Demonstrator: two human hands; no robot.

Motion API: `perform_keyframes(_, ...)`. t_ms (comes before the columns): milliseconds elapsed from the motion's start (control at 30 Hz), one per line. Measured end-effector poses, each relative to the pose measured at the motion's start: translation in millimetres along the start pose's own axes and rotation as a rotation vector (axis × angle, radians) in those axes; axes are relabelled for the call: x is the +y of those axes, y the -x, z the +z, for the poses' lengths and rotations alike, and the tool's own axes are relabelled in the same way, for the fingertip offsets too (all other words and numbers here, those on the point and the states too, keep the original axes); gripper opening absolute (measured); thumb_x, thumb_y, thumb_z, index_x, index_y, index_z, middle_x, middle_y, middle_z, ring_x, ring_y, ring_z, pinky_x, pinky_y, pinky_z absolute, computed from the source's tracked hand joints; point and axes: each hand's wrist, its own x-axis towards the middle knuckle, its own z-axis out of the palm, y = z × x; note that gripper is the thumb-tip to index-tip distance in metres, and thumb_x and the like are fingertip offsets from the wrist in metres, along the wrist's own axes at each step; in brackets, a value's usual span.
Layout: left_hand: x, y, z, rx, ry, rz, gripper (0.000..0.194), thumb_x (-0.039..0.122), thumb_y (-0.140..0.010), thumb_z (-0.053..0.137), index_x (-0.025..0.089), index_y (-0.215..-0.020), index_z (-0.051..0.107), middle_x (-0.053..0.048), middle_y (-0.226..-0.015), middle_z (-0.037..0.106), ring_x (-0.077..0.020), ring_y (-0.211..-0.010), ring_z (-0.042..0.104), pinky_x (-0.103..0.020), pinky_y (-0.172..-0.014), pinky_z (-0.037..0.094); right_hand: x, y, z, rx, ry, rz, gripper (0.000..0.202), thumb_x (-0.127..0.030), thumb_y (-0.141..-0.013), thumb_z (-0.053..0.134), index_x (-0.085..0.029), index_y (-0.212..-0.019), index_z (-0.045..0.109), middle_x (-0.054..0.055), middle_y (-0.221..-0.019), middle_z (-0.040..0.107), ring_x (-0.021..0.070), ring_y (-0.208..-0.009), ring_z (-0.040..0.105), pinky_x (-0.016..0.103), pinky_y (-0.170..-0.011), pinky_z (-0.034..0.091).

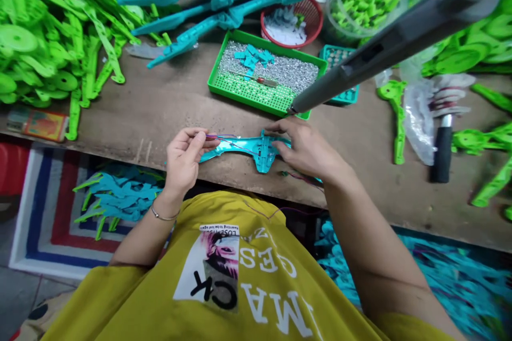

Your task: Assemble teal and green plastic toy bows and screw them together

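A long turquoise plastic part (250, 145) with a crosspiece lies on the bench near its front edge. Thin red and blue wires (224, 136) run along it, and my left hand (184, 157) pinches them between thumb and fingers at the part's left end. My right hand (306, 148) grips the part just right of the crosspiece, its thumb and index finger on either side; some fingers are hidden. More thin wires with a small dark end (285, 173) lie in front of my right hand. A grey electric screwdriver (360, 53) hangs with its tip just above that hand.
A green tray (236, 95) holds screws, small turquoise pieces and a red-handled screwdriver (266, 81). Behind are a red basket (316, 32) and turquoise parts (216, 0). Green parts (36, 37) heap at left. A black-handled hammer (442, 149) lies at right. Crates stand below.
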Motion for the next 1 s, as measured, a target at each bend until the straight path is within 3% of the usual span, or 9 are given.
perform_keyframes(67, 2, -2, -0.6, -0.014, 0.049, -0.091, 0.030, 0.045, -0.080, 0.077, 0.019, -0.090, 0.065, -0.002, -0.086, 0.075, -0.0144, -0.075, 0.074, -0.031, -0.076, 0.063, -22, 3, 2, 0.082, -0.065, -0.148, 0.036, -0.012, -0.081, 0.055, -0.017, -0.115, 0.067, 0.012, -0.118, 0.071, 0.0273, -0.112, 0.064, 0.044, -0.102, 0.048)
perform_keyframes(167, 1, -4, -3.9, -0.033, 0.080, -0.171, 0.030, 0.045, -0.078, 0.079, 0.020, -0.089, 0.069, -0.002, -0.082, 0.073, -0.0129, -0.074, 0.071, -0.028, -0.071, 0.061, -50, -2, 19, 0.063, -0.234, -0.320, 0.035, -0.018, -0.084, 0.058, -0.021, -0.118, 0.065, 0.009, -0.122, 0.071, 0.0250, -0.113, 0.065, 0.042, -0.102, 0.048)
perform_keyframes(300, -4, -1, -8.6, -0.061, 0.096, -0.162, 0.032, 0.045, -0.078, 0.080, 0.020, -0.096, 0.072, -0.001, -0.083, 0.071, -0.0109, -0.074, 0.068, -0.027, -0.073, 0.060, -64, -15, 53, 0.050, -0.521, -0.244, 0.021, -0.031, -0.090, 0.062, -0.020, -0.105, 0.071, 0.006, -0.105, 0.077, 0.0198, -0.096, 0.071, 0.034, -0.088, 0.053)
perform_keyframes(433, -6, 7, -16.5, 0.007, -0.042, 0.027, 0.035, 0.042, -0.078, 0.081, 0.022, -0.104, 0.072, 0.000, -0.087, 0.072, -0.0103, -0.073, 0.068, -0.026, -0.073, 0.059, -64, -21, 66, 0.047, -0.640, -0.132, 0.018, -0.034, -0.088, 0.064, -0.018, -0.092, 0.073, 0.004, -0.088, 0.078, 0.0160, -0.077, 0.069, 0.028, -0.072, 0.051)
perform_keyframes(567, -1, 13, -27.2, 0.051, -0.487, 0.367, 0.011, 0.030, -0.089, 0.071, 0.021, -0.094, 0.074, -0.002, -0.089, 0.073, -0.0121, -0.080, 0.069, -0.025, -0.075, 0.057, -66, -21, 59, 0.030, -0.550, -0.093, 0.018, -0.033, -0.087, 0.064, -0.017, -0.088, 0.073, 0.003, -0.080, 0.075, 0.0140, -0.070, 0.063, 0.027, -0.066, 0.046)
perform_keyframes(667, 1, 16, -32.2, 0.040, -0.780, 0.598, 0.007, 0.023, -0.092, 0.066, 0.020, -0.094, 0.072, -0.003, -0.090, 0.073, -0.0128, -0.084, 0.069, -0.026, -0.078, 0.056, -69, -23, 58, 0.018, -0.528, -0.089, 0.020, -0.035, -0.087, 0.063, -0.017, -0.087, 0.073, 0.003, -0.080, 0.074, 0.0137, -0.069, 0.062, 0.028, -0.067, 0.046)
perform_keyframes(833, -2, 19, -32.2, 0.006, -0.891, 0.616, 0.007, 0.022, -0.096, 0.061, 0.018, -0.094, 0.067, -0.003, -0.088, 0.070, -0.0118, -0.082, 0.067, -0.024, -0.077, 0.053, -73, -30, 64, 0.000, -0.540, -0.131, 0.021, -0.036, -0.087, 0.064, -0.018, -0.091, 0.074, 0.003, -0.086, 0.076, 0.0144, -0.074, 0.065, 0.028, -0.071, 0.048)
perform_keyframes(1000, -3, 20, -29.3, 0.077, -0.871, 0.621, 0.006, 0.023, -0.096, 0.061, 0.019, -0.093, 0.065, -0.002, -0.087, 0.070, -0.0120, -0.080, 0.066, -0.025, -0.075, 0.051, -79, -38, 65, -0.063, -0.568, -0.146, 0.020, -0.036, -0.087, 0.064, -0.018, -0.089, 0.073, 0.002, -0.083, 0.074, 0.0137, -0.074, 0.063, 0.027, -0.071, 0.047)
